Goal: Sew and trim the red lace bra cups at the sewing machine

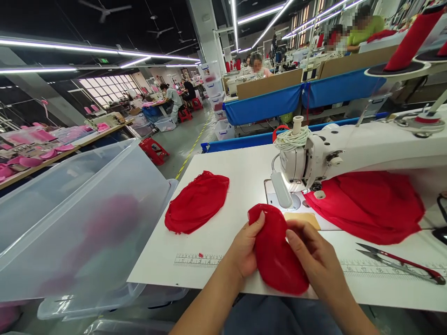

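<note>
Head view: both bare hands are on one red fabric piece (275,253), up off the front edge of the white table (240,186), left of and nearer than the sewing machine (352,149). Left hand (247,244) is clamped on its upper left part, thumb on top, fingers behind. Right hand (319,253) touches its right edge, thumb and fingertips close together; can't tell whether they pinch it. Second piece, the flat red bundle (197,202), lies on the table left of the hands, touched by neither. Larger red cloth (370,204) sits bunched under the machine arm. Tan patch (305,219) is on the table just beyond the right hand. Thread snips (401,263) lie right of the right hand, tips pointing left, blades slightly apart, over the printed ruler scale (197,261) along the front edge. Small red scrap (200,255) sits on the scale's left stretch. Translucent bin (104,232) stands tilted off the table's left side, reddish stuff showing blurred through its wall. Red thread cone (414,39) is upper right.
</note>
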The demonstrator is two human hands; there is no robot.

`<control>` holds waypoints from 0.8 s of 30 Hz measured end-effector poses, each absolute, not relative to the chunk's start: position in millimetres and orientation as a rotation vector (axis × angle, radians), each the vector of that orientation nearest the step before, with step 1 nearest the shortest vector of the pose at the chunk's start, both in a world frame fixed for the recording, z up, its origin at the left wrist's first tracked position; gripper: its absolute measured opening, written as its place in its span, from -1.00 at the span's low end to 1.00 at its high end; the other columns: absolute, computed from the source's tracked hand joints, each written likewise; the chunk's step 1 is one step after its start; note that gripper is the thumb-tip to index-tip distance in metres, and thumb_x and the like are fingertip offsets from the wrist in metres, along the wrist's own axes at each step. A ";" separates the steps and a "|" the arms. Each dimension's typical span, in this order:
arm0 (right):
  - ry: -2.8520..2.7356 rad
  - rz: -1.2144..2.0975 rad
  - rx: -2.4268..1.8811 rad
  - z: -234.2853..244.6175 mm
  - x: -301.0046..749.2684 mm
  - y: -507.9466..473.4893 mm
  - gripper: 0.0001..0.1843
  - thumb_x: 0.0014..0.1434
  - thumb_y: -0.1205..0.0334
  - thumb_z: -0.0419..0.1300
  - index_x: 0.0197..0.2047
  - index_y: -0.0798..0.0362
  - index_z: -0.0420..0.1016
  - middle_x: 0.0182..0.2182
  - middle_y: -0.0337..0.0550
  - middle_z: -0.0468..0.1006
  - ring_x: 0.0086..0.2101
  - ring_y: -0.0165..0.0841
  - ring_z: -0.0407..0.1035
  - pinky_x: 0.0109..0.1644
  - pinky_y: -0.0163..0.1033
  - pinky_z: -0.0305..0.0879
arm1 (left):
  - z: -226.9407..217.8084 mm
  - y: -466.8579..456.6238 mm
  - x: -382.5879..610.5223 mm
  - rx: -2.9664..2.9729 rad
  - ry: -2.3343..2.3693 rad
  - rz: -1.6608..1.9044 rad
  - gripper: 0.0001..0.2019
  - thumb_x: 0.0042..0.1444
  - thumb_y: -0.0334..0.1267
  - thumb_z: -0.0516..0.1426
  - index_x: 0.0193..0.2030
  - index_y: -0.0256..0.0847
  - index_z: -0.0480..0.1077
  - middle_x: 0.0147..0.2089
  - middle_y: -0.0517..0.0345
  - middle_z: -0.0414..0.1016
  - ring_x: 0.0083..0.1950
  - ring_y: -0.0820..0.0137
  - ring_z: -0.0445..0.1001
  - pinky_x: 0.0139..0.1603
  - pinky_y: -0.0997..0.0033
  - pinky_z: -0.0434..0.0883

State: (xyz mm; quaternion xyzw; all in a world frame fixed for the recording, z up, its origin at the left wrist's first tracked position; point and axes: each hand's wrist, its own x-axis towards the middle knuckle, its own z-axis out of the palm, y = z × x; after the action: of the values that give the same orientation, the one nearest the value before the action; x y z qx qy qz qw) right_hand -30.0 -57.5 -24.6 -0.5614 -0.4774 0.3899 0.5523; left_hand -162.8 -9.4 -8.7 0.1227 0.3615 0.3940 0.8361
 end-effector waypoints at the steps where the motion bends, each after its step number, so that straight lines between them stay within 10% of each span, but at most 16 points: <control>1: -1.025 0.929 -1.356 -27.6 -27.3 -58.6 -0.59 0.14 -0.14 0.17 -0.11 0.00 0.45 -0.19 -0.09 0.57 -0.24 -0.28 0.45 -0.24 -0.27 0.40 | -7.2 -5.8 -163.9 0.248 0.777 0.865 -0.84 0.20 -0.24 0.18 -0.28 -0.32 0.50 -0.34 0.03 0.59 -0.35 0.39 0.54 -0.15 0.41 0.46; 5: -0.586 1.181 -1.331 -35.6 -15.4 -63.4 -0.41 0.01 -0.19 0.30 0.02 -0.03 0.43 0.11 -0.02 0.46 0.11 -0.13 0.34 0.09 -0.09 0.35 | -2.4 1.8 -168.2 0.181 0.734 0.857 -0.78 0.27 -0.26 0.09 -0.23 -0.38 0.50 -0.28 -0.04 0.61 -0.26 0.33 0.58 -0.01 0.33 0.44; 11: -0.364 1.779 -0.888 -26.7 -18.8 -67.7 -0.51 -0.03 0.00 0.40 -0.09 0.09 0.55 -0.14 0.04 0.62 -0.11 -0.09 0.50 -0.03 -0.03 0.44 | -8.8 2.6 -165.5 0.054 0.655 0.753 -0.65 0.26 -0.12 0.11 -0.18 -0.45 0.50 -0.21 -0.12 0.61 -0.15 0.26 0.59 0.15 0.26 0.38; 24: -0.349 1.700 -0.754 -30.3 -33.7 -69.7 -0.51 0.04 0.03 0.36 0.04 -0.01 0.53 -0.06 -0.05 0.60 -0.05 -0.12 0.46 0.02 -0.01 0.41 | -2.7 10.5 -152.9 0.130 0.724 0.867 -0.75 -0.03 -0.28 0.37 -0.24 -0.33 0.48 -0.26 0.01 0.60 -0.13 0.22 0.59 0.10 0.27 0.45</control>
State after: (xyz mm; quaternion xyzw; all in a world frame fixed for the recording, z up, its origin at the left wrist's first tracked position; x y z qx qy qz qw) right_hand -33.7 -69.7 -30.3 -0.3231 -0.1498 0.7289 0.5847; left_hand -152.9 10.5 -2.7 0.0617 0.3427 0.4105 0.8428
